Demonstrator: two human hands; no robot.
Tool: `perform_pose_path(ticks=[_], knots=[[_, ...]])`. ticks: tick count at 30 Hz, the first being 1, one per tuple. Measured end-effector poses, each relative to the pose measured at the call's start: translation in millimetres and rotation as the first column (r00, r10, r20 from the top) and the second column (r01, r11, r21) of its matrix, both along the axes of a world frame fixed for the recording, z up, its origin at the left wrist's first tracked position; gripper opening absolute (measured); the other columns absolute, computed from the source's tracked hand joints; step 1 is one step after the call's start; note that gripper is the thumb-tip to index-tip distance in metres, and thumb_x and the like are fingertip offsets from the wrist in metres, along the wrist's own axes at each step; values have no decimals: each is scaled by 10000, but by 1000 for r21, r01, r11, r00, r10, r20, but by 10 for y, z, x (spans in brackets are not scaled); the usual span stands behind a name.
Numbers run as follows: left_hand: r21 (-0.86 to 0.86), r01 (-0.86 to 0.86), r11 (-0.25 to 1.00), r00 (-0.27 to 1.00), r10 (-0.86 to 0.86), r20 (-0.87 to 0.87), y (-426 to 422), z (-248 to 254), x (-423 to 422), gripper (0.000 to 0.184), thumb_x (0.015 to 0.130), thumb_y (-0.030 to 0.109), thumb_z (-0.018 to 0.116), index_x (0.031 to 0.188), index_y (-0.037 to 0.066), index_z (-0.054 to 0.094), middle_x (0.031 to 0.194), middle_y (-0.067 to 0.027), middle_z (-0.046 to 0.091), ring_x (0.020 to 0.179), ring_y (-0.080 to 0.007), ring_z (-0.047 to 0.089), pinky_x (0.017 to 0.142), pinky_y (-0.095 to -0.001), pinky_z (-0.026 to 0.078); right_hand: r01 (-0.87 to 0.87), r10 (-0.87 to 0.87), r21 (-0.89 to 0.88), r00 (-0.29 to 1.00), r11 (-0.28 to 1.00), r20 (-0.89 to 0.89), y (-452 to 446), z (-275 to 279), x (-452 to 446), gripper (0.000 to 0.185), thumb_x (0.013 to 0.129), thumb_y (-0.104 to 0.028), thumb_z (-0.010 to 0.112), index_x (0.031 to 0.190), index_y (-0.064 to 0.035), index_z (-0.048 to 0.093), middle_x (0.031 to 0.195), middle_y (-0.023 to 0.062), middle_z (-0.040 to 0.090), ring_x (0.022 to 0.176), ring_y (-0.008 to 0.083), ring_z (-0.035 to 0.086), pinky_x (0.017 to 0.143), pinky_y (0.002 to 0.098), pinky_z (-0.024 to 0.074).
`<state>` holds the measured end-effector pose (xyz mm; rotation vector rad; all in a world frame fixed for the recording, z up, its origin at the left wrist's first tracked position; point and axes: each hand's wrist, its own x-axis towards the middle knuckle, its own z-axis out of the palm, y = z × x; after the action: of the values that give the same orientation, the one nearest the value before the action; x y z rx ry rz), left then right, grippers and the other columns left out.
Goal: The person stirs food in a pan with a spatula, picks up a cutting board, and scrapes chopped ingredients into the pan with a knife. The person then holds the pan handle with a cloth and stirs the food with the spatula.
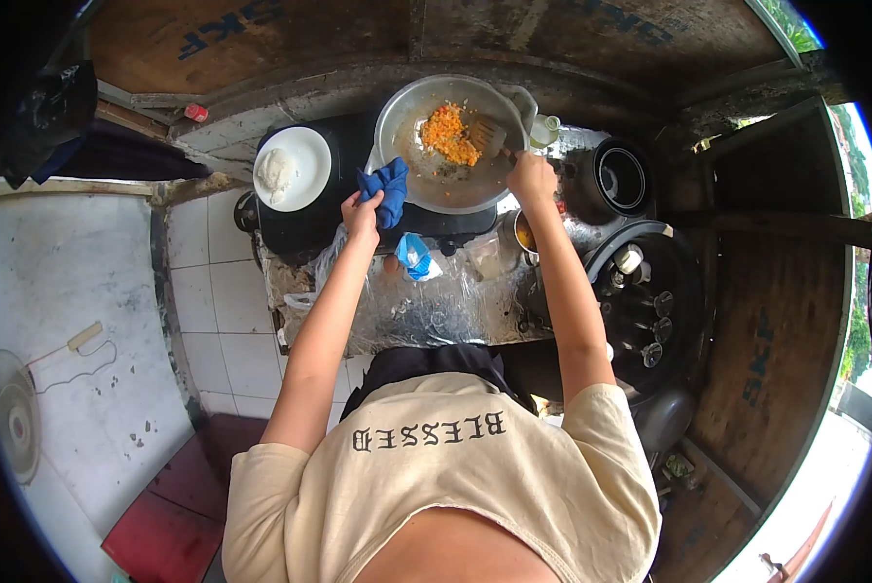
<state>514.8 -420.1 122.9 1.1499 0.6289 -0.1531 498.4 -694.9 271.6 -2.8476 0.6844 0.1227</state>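
A wide metal pan (404,117) stands on the black stove, with a heap of chopped orange food (448,134) in it. My left hand (362,214) is closed around a folded blue cloth (387,191) against the pan's left side, where the cloth covers the handle. At the pan's right rim, my right hand (532,179) grips the handle of a slotted spatula (488,134). The spatula's blade rests inside the pan beside the orange food. Left of the pan, a white plate (310,175) carries a mound of white rice (278,173).
A blue and white packet (415,256) lies on the foil-covered counter (387,316). By my right forearm are a metal cup (524,236) and a round black pot (619,177). Further right, a large black basin (684,291) holds several glasses. A bottle (545,130) stands behind my right hand.
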Motion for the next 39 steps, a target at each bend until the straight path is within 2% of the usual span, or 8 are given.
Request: perform_pose_path(ticks=[5,7,10,14,25,30,34,39], knots=[[33,11,999,1000,-11,9,50,-44,65,556,660,1,719,1110,-81,404,1048,-166,529,924,-200,531,833,-303,422,32,-35,-65,998,997,-47,-136,319,251,176,722,-120,542,824,-42,661,846,157,641,807,320,626,680,383,508],[3,9,1000,1000,-9,13,51,-57,60,571,661,-3,718,1121,-79,389,1056,-172,524,938,-203,527,845,-303,415,59,-70,-165,995,985,-66,-192,281,389,222,729,-125,518,896,-117,665,891,145,637,840,309,618,716,392,497],[-3,18,1000,1000,-18,9,58,-97,78,565,661,-6,717,1117,-74,390,1050,-171,526,932,-203,529,845,-301,415,-66,69,-92,997,994,36,-308,-51,658,208,737,-112,508,872,-80,663,899,155,635,860,308,617,711,387,501],[17,-8,1000,1000,8,3,44,0,80,549,664,-10,714,1107,-65,395,1043,-164,528,925,-198,531,838,-297,419,46,-51,-122,998,992,-37,-234,487,891,219,759,-129,518,918,-70,656,960,139,628,906,283,610,728,365,502],[-19,46,999,999,-46,-11,78,184,101,531,705,-17,677,1136,-65,371,1061,-163,517,911,-212,548,794,-308,457,-265,258,-237,964,934,-61,-93,318,1583,223,767,-152,512,905,-220,674,914,70,643,903,238,606,732,352,476],[-19,109,994,994,-109,-5,126,250,124,481,749,-14,631,1148,-61,367,1040,-151,527,883,-221,577,759,-317,489,-540,541,-79,841,838,-3,63,285,1605,272,707,-120,556,878,-290,683,866,53,647,869,234,603,719,345,463],[-95,197,976,979,-200,-30,208,286,128,508,735,-18,644,1150,-57,355,1064,-170,520,914,-220,565,767,-316,482,-561,584,-228,811,796,45,307,382,1575,135,746,-223,563,784,-168,680,847,51,655,879,222,603,741,370,400],[-136,250,959,968,-252,0,231,290,129,475,744,-15,634,1141,-51,375,1053,-165,534,905,-220,575,760,-317,486,-669,676,-364,726,648,-131,402,360,1398,136,748,-190,536,767,-178,670,819,17,645,882,173,579,752,324,360]])
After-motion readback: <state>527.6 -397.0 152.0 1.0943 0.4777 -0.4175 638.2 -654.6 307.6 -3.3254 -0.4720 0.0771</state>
